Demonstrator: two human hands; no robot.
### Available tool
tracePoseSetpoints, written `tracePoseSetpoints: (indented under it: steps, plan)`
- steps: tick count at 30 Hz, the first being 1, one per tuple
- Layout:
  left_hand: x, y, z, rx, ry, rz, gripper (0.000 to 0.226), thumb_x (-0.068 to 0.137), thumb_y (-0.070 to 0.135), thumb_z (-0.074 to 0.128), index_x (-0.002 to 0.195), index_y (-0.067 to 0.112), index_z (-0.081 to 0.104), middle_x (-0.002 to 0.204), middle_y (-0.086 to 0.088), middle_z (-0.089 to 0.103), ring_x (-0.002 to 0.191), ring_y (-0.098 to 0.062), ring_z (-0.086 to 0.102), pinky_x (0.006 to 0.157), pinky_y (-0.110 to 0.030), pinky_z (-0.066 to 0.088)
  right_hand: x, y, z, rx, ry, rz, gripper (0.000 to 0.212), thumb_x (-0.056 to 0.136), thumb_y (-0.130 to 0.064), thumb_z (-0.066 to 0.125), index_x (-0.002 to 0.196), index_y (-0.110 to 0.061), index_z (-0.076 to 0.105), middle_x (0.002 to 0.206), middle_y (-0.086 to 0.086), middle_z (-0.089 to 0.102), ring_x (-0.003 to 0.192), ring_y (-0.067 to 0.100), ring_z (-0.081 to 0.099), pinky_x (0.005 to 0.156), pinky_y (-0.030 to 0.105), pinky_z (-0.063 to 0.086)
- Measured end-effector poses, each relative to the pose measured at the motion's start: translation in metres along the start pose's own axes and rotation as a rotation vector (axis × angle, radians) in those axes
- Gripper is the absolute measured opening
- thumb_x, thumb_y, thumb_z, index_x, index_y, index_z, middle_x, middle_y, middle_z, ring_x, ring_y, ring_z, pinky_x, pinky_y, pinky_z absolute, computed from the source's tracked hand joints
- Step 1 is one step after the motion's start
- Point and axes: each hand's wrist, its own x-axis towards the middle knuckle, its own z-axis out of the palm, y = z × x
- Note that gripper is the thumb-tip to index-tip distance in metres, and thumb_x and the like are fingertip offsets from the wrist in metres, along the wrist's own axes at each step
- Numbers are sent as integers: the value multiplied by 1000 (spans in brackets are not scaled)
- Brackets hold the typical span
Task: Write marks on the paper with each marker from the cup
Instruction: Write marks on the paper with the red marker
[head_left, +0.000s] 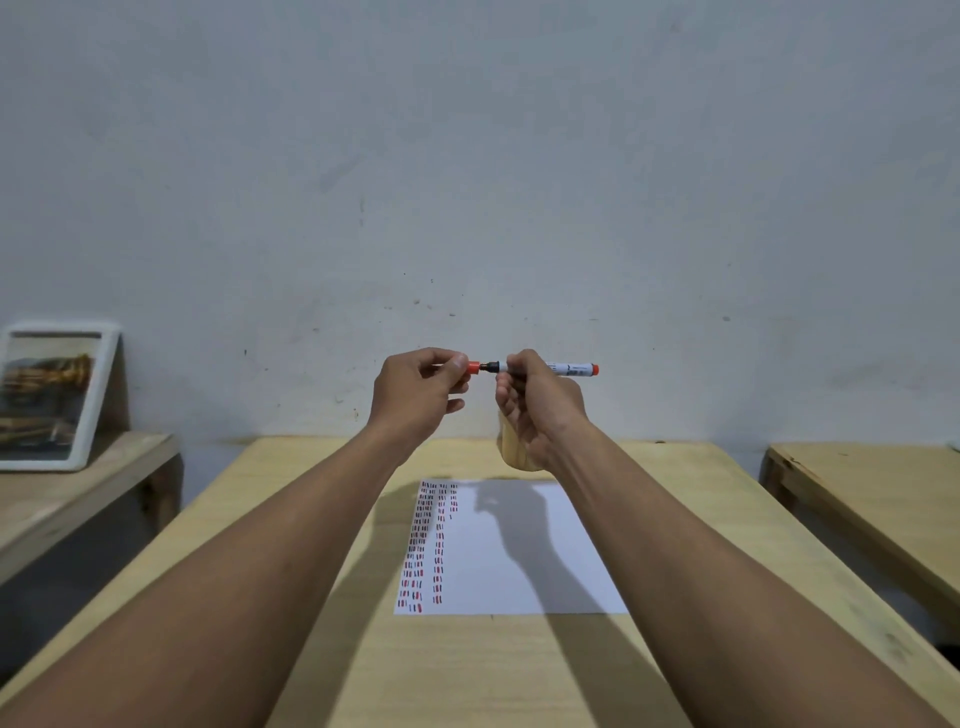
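Both arms are raised above the table. My right hand (535, 400) grips a white marker (569, 369) with an orange end, held level. My left hand (421, 389) pinches the orange cap (473, 367) just left of the marker's dark tip; a small gap shows between cap and barrel. Below lies the white paper (524, 566) with columns of short red and dark marks down its left side. A wooden cup (511, 447) stands behind the paper, mostly hidden by my right wrist; its contents are hidden.
The light wooden table (291, 519) runs from me to the grey wall. A lower wooden bench (78, 483) at left holds a white-framed picture (52, 395). Another wooden table (872, 483) stands at right.
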Motion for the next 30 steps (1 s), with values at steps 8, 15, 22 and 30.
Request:
tracePoseSetpoints:
  steps: [8, 15, 22, 30]
  plan:
    - [-4, -39, -39, 370, 137, 0, 12, 88, 20, 71, 98, 15, 73, 79, 4, 78, 82, -15, 69, 69, -20, 52, 4, 27, 0, -45, 31, 31, 10, 87, -2, 61, 78, -1, 64, 62, 8, 61, 42, 13, 56, 44, 19, 52]
    - [-19, -90, -58, 612, 108, -98, 19, 89, 7, 69, 106, 6, 75, 87, -6, 77, 72, -11, 64, 53, -6, 39, 9, 44, -3, -146, -12, 54, 16, 91, -1, 57, 75, -4, 60, 64, 6, 55, 49, 12, 53, 43, 17, 51]
    - [-29, -113, -57, 835, 57, -142, 25, 90, 15, 66, 113, 17, 75, 92, 2, 75, 79, -12, 66, 73, -23, 50, 15, 58, -7, -216, -48, 34, 17, 90, 2, 56, 75, -5, 57, 64, 7, 52, 53, 13, 50, 44, 18, 50]
    - [-40, -114, -50, 908, 54, -140, 50, 94, 27, 61, 143, 24, 52, 118, -1, 71, 111, -28, 63, 80, -31, 45, 17, 71, -18, -444, -65, -57, 17, 86, 1, 60, 72, -6, 55, 66, 8, 56, 56, 17, 54, 53, 25, 54]
